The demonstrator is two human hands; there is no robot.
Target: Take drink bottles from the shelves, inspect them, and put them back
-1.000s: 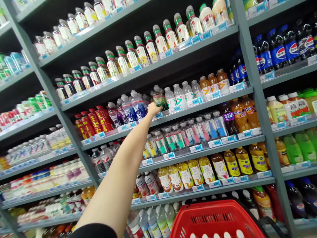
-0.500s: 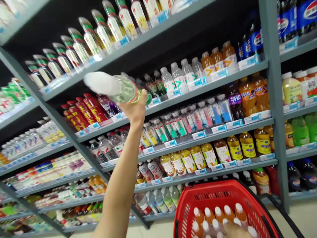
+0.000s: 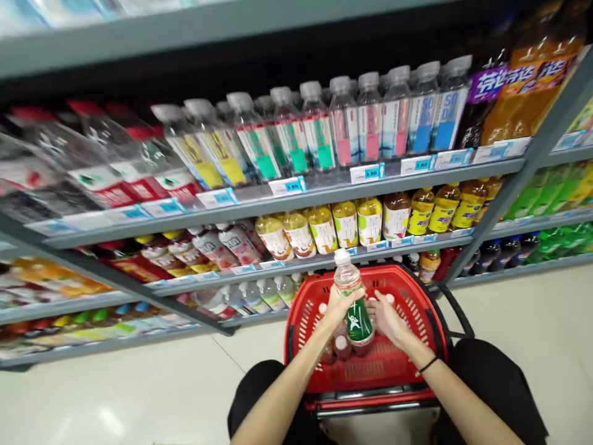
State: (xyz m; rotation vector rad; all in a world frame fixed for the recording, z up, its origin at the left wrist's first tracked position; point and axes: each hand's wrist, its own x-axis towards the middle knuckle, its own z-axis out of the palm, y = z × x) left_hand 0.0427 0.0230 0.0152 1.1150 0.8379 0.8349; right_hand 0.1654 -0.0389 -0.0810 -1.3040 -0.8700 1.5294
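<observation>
My left hand (image 3: pixel 341 304) is wrapped round a clear bottle with a green label (image 3: pixel 359 318) and a white cap, held upright and slightly tilted over the red basket (image 3: pixel 370 380). Just right of the bottle, my right hand (image 3: pixel 383 314) has its fingers apart and holds nothing; a black band circles that wrist. Inside the basket stand several bottles with white caps (image 3: pixel 343 346), partly covered by my hands and the held bottle.
Shelves of drinks fill the view ahead, with soda bottles (image 3: pixel 370 120) above and yellow-labelled bottles (image 3: pixel 345 224) below. The basket's black handle (image 3: pixel 456 312) sticks out at its right. My black-clad knees flank the basket above the pale floor (image 3: pixel 152 383).
The view has moved down and closer to the lower shelves. My left hand has come down from the upper shelf with the bottle to the basket. My right hand is now beside that bottle.
</observation>
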